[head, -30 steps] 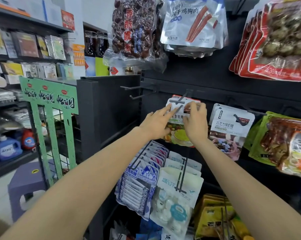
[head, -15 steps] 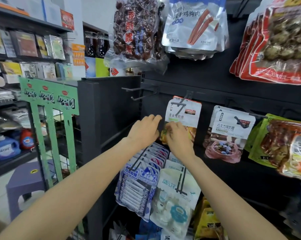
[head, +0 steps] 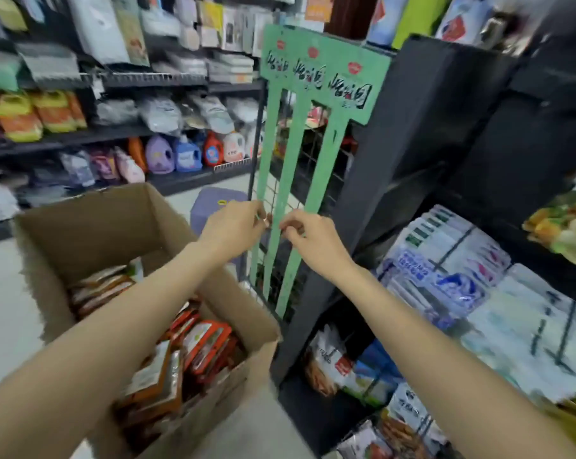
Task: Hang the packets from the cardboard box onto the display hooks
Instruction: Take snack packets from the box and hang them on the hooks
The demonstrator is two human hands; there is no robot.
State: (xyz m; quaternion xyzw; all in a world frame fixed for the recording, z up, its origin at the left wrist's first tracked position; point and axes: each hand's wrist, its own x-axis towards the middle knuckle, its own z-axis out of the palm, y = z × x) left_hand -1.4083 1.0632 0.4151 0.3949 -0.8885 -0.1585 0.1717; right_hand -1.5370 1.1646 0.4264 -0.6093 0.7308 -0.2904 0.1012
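A: While the view is blurred, what sits furthest left?

B: Store shelves [head: 114, 134] with bags and detergent bottles [head: 187, 154]. In front of them stands an open cardboard box [head: 91, 226], flaps up. Inside it lie the packets [head: 194, 346], orange-edged and brown ones, stacked flat and on edge along the near side.

A: And the hands?

B: Both are raised above the box's far corner, close together but apart. The left hand [head: 233, 226] has its fingers curled loosely, tips drawn toward the thumb; it holds nothing I can make out. The right hand [head: 313, 240] is the same, fingers bent inward, nothing visibly between them. They hover in front of a green slatted rack [head: 313, 104] with printed lettering across its top. Behind the left hand is a purple stool [head: 214, 203] on the floor.

A: Further right?

B: A black display stand [head: 412, 160]. On its hooks [head: 564, 326] hang white and blue packets [head: 445, 270] in rows, and lower down more bags [head: 333, 362] sit in its bottom section. A packet with green and yellow print [head: 564, 226] shows at the right edge.
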